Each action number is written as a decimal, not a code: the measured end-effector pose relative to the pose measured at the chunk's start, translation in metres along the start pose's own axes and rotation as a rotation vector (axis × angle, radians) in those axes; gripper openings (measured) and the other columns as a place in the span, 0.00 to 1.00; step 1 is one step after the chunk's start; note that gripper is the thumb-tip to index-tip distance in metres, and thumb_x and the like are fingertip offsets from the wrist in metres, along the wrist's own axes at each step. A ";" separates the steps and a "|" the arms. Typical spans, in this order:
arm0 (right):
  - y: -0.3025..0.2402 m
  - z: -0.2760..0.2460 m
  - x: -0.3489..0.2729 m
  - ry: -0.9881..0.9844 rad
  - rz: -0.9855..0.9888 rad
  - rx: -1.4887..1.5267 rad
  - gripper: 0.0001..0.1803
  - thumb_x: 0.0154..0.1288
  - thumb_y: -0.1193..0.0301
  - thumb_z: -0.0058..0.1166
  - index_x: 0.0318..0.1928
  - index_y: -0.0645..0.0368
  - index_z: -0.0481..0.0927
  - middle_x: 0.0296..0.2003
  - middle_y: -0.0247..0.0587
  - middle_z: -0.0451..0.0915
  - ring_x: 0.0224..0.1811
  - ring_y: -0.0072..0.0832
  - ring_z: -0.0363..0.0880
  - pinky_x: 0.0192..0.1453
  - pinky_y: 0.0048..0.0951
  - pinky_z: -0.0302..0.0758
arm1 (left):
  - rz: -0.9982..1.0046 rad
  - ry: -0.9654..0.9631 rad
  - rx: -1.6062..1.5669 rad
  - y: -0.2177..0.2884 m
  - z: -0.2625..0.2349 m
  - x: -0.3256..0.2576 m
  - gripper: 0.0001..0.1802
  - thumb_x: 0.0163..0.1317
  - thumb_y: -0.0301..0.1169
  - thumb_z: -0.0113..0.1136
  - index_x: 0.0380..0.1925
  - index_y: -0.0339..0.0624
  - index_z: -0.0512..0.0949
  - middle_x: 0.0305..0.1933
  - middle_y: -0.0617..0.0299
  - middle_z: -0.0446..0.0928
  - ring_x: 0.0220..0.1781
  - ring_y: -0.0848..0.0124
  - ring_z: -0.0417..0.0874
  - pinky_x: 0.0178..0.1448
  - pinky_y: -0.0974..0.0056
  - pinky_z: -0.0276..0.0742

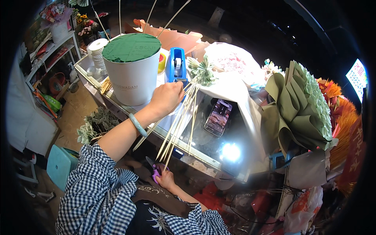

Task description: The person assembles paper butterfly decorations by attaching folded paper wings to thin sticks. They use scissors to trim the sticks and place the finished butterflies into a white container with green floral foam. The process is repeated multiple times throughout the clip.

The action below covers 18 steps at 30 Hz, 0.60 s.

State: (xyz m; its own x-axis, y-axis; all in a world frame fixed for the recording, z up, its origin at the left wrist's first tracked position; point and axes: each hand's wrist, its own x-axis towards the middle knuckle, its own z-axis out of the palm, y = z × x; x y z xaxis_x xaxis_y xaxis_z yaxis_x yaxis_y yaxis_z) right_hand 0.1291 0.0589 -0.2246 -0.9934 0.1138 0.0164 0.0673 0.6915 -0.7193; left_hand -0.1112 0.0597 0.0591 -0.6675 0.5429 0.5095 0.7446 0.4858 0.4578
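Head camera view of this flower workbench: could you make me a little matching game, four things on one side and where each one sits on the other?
Things:
1. tape dispenser
2. phone
3. scissors
4. green foam

Places:
A. in the right hand, below the table edge
B. filling the top of the white bucket
C. flat on the glass table, screen lit
D. just behind the left hand that grips the thin sticks

Pairs: 1-D, 2-C, 3-A, 4-B

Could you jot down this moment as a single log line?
left hand: grips bundle of sticks | right hand: holds purple scissors at stick ends | beside: white bucket, blue tape dispenser
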 end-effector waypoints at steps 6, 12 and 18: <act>-0.007 -0.008 -0.001 -0.005 0.015 0.028 0.31 0.50 0.66 0.57 0.57 0.55 0.66 0.38 0.54 0.79 0.39 0.49 0.79 0.41 0.44 0.76 | -0.083 -0.063 -0.118 0.003 -0.011 0.001 0.07 0.58 0.30 0.56 0.26 0.37 0.74 0.22 0.52 0.77 0.24 0.59 0.80 0.31 0.60 0.74; -0.011 -0.009 0.000 0.052 -0.036 0.085 0.29 0.49 0.67 0.58 0.55 0.55 0.68 0.42 0.53 0.78 0.42 0.48 0.79 0.43 0.42 0.76 | -0.008 0.013 -0.358 0.005 -0.051 -0.021 0.06 0.60 0.28 0.56 0.30 0.35 0.75 0.24 0.54 0.78 0.25 0.66 0.80 0.31 0.65 0.74; -0.015 -0.018 -0.006 0.030 -0.195 0.157 0.29 0.45 0.70 0.61 0.51 0.57 0.70 0.40 0.50 0.78 0.41 0.47 0.79 0.44 0.39 0.77 | -0.138 0.209 -0.528 -0.029 -0.114 -0.107 0.13 0.62 0.24 0.53 0.46 0.34 0.74 0.30 0.60 0.79 0.27 0.78 0.75 0.30 0.73 0.71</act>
State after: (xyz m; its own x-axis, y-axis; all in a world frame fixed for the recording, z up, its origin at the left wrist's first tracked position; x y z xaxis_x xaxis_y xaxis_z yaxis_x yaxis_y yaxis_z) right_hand 0.1355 0.0607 -0.2013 -0.9827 0.0116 0.1847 -0.1434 0.5832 -0.7996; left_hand -0.0610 -0.0904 0.0740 -0.7840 0.3260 0.5283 0.5857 0.1062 0.8035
